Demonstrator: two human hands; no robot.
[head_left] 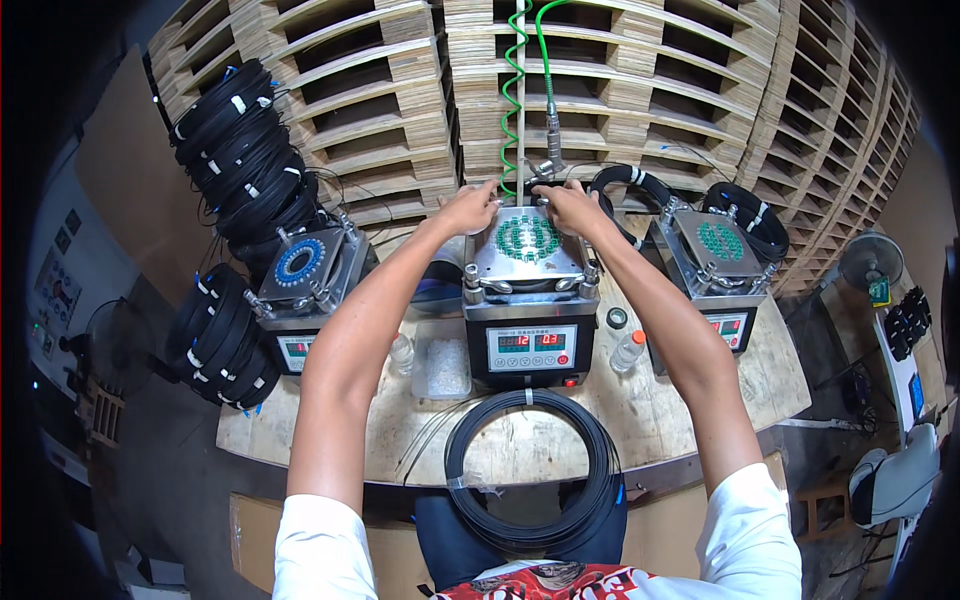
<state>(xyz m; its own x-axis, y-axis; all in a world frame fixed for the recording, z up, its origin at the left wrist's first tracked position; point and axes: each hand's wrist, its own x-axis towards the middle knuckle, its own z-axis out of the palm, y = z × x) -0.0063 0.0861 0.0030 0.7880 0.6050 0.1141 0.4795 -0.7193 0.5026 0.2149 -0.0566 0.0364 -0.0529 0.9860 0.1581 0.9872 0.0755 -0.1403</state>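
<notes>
In the middle of the table stands a curing-oven-like machine point(532, 345) with a red digital display. Its metal top plate point(490, 262) carries a ring of small green-edged connector slots point(527, 238). Both arms reach over to the plate's far corners. My left hand point(470, 208) is closed at the far left corner, my right hand point(572, 208) at the far right one. Whatever the fingers grip there is hidden behind them. Metal clamp knobs point(590, 275) stand at the near corners. A coil of black cable point(465, 490) hangs over the table's front edge, against my lap.
Similar machines stand left point(300, 262) and right point(715, 245). Stacked black cable coils point(235, 165) rise at far left. A tub of white bits point(446, 368) and an orange-capped bottle point(627, 352) flank the middle machine. A green air hose point(512, 100) hangs before wooden pallets point(610, 90).
</notes>
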